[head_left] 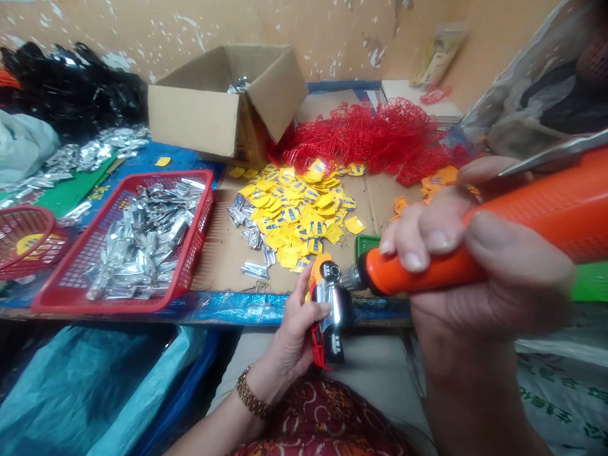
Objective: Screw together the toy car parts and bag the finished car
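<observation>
My left hand (292, 328) grips a small black and silver piece (331, 310) with white markings on its two black ends. A yellow-orange card shows at its top and red netting hangs at its lower end. My right hand (485, 268) is wrapped round an orange handheld power tool (547, 206) with a black collar. The tool's metal tip (353, 278) points left and reaches the upper part of the piece; whether it presses on it I cannot tell. A flat grey metal strip (561, 154) lies along the tool above my fingers.
Behind my left hand lies a heap of yellow cards (298, 208) beside several silver pieces. A red basket (208, 211) holds many silver pieces. Further back are an open cardboard box (195, 119) and red netting (365, 136). A blue bag (90, 402) hangs below the table's edge.
</observation>
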The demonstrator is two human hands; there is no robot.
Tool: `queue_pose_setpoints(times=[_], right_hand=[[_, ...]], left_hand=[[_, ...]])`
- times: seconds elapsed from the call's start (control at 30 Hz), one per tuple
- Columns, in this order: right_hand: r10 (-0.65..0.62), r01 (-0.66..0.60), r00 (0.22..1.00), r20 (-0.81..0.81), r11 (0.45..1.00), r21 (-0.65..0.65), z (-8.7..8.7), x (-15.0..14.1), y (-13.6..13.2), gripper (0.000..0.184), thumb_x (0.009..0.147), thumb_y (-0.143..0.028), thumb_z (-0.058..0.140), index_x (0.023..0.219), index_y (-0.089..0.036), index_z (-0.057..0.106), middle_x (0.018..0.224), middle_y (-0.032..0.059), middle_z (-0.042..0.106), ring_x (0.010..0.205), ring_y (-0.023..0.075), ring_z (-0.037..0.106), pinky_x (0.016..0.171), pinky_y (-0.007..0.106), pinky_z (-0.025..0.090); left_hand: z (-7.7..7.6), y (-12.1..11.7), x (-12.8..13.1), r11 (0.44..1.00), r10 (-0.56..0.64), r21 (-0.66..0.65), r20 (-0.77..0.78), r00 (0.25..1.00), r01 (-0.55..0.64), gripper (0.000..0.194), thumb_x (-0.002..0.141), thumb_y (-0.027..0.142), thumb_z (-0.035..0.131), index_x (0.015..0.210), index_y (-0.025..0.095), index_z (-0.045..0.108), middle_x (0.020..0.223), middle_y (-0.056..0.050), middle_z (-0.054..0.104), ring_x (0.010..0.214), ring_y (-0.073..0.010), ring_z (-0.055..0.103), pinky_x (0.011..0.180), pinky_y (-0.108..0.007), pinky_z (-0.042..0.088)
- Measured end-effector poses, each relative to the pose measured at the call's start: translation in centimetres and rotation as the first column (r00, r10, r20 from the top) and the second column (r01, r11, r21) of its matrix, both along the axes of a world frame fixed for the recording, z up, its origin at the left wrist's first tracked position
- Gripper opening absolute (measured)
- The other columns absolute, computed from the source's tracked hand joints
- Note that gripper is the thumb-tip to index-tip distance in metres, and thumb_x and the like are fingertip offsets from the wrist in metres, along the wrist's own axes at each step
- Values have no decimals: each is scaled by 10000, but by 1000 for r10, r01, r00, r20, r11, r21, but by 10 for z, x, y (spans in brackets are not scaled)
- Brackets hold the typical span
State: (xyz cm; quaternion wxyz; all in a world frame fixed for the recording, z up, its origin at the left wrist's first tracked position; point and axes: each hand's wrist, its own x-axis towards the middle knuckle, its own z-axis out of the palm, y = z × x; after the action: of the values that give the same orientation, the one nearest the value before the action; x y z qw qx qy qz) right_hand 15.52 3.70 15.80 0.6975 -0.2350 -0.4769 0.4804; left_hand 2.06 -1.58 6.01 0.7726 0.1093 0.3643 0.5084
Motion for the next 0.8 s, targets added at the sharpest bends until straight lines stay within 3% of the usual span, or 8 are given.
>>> queue_pose_setpoints(times=[0.23,0.5,0.63,0.8], right_hand=[[17,-17,999,-50,1000,8,-2,-1,1,274,757,-196,761,937,-310,590,588,-87,502,456,76,478,546,243,529],[41,-37,998,-52,996,87,-7,-5,3,237,798,-177,697,967,-276,562,598,-83,492,462,77,473,535,234,485],[25,-27,999,28,995,100,-8,-4,0,211,781,-201,717,901,-235,547,579,-82,481,436,91,468,485,268,456],[5,-33,983,185,988,151,-9,-1,-6,133,848,-177,599,779,-233,501,590,-69,472,453,93,472,472,286,433]], left_hand=[[0,0,0,1000,0,0,-4,1000,0,831,643,116,756,1398,218,425,1007,-33,644,728,-114,607,646,-200,495],[-3,0,1,1000,-2,20,-14,1000,2,789,655,123,745,1383,236,462,974,-29,660,723,-120,617,653,-207,505],[-3,0,1,999,-6,32,-50,999,8,763,684,150,728,1394,227,459,1008,-44,667,731,-123,609,668,-222,500],[-6,-1,1,999,12,36,-169,986,-6,845,658,157,727,1442,227,421,1051,-56,670,768,-145,610,711,-256,491]])
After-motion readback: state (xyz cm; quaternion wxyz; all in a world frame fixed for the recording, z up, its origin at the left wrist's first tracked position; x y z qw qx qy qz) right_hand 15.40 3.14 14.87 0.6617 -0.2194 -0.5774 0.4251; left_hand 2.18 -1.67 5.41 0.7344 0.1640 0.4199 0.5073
